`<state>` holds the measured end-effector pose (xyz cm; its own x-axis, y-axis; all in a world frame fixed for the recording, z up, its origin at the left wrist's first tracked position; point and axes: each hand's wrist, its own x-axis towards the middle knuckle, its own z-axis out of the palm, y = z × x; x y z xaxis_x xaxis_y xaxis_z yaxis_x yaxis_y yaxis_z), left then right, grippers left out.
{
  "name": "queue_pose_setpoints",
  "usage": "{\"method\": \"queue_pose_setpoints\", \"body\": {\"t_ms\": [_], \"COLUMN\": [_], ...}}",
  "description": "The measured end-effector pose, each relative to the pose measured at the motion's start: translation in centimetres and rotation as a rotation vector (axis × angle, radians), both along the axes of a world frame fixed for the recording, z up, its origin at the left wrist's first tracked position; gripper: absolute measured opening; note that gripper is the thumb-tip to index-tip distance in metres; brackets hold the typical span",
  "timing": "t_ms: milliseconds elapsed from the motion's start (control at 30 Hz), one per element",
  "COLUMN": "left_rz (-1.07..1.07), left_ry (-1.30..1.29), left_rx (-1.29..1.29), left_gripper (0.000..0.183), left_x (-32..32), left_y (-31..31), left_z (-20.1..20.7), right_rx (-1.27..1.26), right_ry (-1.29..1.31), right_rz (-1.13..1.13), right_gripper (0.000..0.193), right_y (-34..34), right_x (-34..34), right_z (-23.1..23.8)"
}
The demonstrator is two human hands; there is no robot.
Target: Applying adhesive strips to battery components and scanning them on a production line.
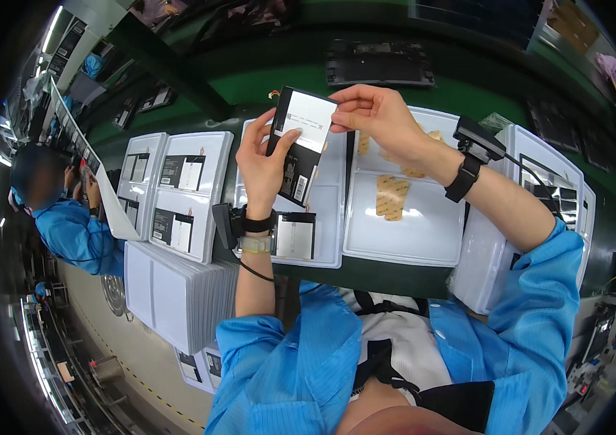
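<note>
My left hand (pixel 261 163) grips a flat battery pack (pixel 314 130), its thumb across the front and its fingers behind the left edge. The pack is black with a white panel, printed labels and a short coloured wire lead at its upper left corner. At the pack's upper right edge, my right hand (pixel 388 127) has thumb and forefinger pinched together. Whether a thin film is between those fingertips I cannot tell. Below the pack lies a white divided tray (pixel 328 243), with another battery pack (pixel 295 238) in its near compartment. Wrist straps with small devices sit on both wrists.
To the right, a white tray (pixel 402 246) holds tan adhesive pieces (pixel 393 197). More trays with battery packs (pixel 182 172) stand left, above a tall tray stack (pixel 177 290). Stacked trays (pixel 485 250) rise at right. A dark panel (pixel 380 64) lies beyond; a co-worker (pixel 69 217) is far left.
</note>
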<state>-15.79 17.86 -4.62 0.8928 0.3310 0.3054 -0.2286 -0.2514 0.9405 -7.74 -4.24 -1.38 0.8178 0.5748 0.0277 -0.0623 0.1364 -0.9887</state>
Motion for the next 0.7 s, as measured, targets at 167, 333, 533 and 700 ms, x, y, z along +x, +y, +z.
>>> {"method": "queue_pose_setpoints", "body": {"t_ms": [167,333,533,700], "left_rz": [0.041,-0.046,0.066,-0.175], "left_ry": [-0.019,-0.071,-0.032,0.018], "left_rx": [-0.085,-0.549,-0.438,-0.162], "left_gripper": [0.046,0.037,0.042,0.064], "left_x": [0.3,0.8,1.5,0.2], "left_y": [-1.3,-3.1,-3.5,-4.7], "left_z": [-0.8,-1.0,-1.0,-1.1], "right_rx": [0.047,-0.070,0.029,0.015], "right_ry": [-0.012,-0.020,-0.114,-0.077], "right_rz": [-0.071,-0.222,-0.123,-0.072], "right_gripper": [0.021,0.021,0.021,0.020], "right_y": [-0.7,-1.1,0.0,0.0], "right_x": [0.1,1.3,-1.9,-2.0], "right_z": [0.2,-0.5,0.7,0.9]}}
